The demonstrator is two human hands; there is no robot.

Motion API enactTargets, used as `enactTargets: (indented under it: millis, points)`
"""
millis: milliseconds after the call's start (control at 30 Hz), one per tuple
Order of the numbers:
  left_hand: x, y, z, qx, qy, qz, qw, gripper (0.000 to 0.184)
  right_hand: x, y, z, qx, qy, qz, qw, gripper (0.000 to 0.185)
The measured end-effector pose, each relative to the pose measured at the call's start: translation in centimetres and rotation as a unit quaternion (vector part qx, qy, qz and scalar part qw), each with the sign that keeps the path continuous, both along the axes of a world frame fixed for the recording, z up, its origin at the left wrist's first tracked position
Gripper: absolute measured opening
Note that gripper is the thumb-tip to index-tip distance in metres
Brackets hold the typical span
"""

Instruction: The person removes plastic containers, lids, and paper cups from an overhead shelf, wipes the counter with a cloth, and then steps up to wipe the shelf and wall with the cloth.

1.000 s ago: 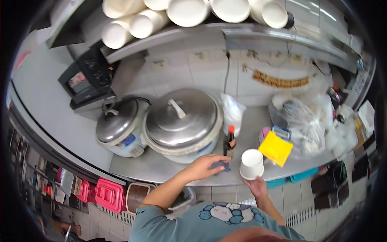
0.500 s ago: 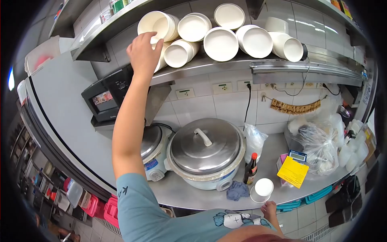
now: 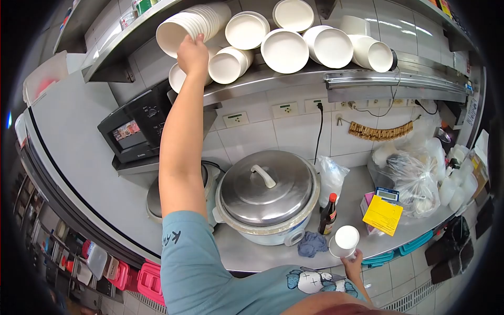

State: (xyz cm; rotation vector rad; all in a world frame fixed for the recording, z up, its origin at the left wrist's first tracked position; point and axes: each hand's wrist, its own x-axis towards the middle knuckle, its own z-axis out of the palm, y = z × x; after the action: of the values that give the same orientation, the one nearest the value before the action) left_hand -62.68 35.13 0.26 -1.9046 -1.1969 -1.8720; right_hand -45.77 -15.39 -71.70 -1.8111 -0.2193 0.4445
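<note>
My left hand (image 3: 193,55) is raised to the shelf, its fingers closed around a nested stack of white paper bowls (image 3: 176,32) lying on its side. Below that stack, another white bowl (image 3: 177,77) is partly hidden by my wrist. Down at the counter's front edge, my right hand (image 3: 353,261) grips the near side of a white paper bowl (image 3: 336,248). A smaller white round container (image 3: 347,237) sits over that bowl. Beside them are a grey-blue cloth (image 3: 312,244) and a dark bottle with a red cap (image 3: 328,214).
More white bowl stacks (image 3: 285,51) line the steel shelf (image 3: 252,86). A large lidded cooker (image 3: 265,194) stands on the counter, with a smaller one partly behind my arm. A black microwave (image 3: 137,126) is at left. Plastic bags (image 3: 415,184) and a yellow card (image 3: 382,215) lie right.
My left hand has closed on the upper-left bowl stack, which has shifted left and outward. My right hand has come up against the bowl on the counter and taken hold of it.
</note>
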Motion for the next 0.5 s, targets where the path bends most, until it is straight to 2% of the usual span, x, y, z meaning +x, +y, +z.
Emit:
enactTargets:
  millis: [67, 100, 133, 167, 200, 233, 300, 333, 400, 433, 500]
  points:
    - [-0.8, 0.2, 0.4, -0.001, -0.102, -0.090, 0.991, 0.030, 0.5, 1.0, 1.6, -0.028, -0.150, 0.060, 0.986, 0.101]
    - [-1.2, 0.3, 0.3, 0.001, -0.104, -0.088, 0.991, 0.030, 0.7, 1.8, 2.5, -0.039, -0.224, 0.090, 0.970, 0.115]
    - [-1.5, 1.0, -0.2, 0.071, -0.161, -0.181, 0.968, 0.029, 0.5, 2.5, 3.8, -0.037, -0.227, 0.092, 0.969, 0.115]
    - [-1.9, 0.9, -0.2, 0.140, -0.213, -0.272, 0.928, 0.029, 0.0, 3.0, 5.5, -0.072, -0.263, 0.085, 0.958, 0.124]
    - [-2.8, 0.7, -0.5, 0.114, -0.226, -0.323, 0.912, 0.031, -0.4, 3.6, 7.0, -0.107, -0.298, 0.077, 0.945, 0.134]
    - [-3.8, 0.0, -1.0, 0.117, -0.226, -0.320, 0.913, 0.031, -0.5, 4.2, 8.4, -0.104, -0.299, 0.079, 0.945, 0.134]
    - [-5.8, -1.6, -2.6, 0.105, -0.275, -0.452, 0.842, 0.036, -0.4, 5.3, 10.8, -0.220, -0.315, 0.127, 0.914, 0.140]
    - [-6.8, -2.5, -3.6, 0.107, -0.274, -0.448, 0.844, 0.036, -0.3, 6.2, 11.6, -0.218, -0.315, 0.131, 0.914, 0.140]
    - [-9.1, -4.5, -6.1, 0.132, -0.258, -0.558, 0.778, 0.041, -0.1, 7.4, 12.3, -0.308, -0.329, 0.174, 0.875, 0.130]
    - [-10.0, -5.9, -7.5, 0.133, -0.258, -0.554, 0.780, 0.041, 0.3, 7.8, 11.5, -0.308, -0.331, 0.178, 0.874, 0.130]
    - [-11.2, -9.2, -10.8, 0.132, -0.279, -0.611, 0.729, 0.044, 1.7, 8.4, 9.0, -0.291, -0.316, 0.141, 0.892, 0.111]
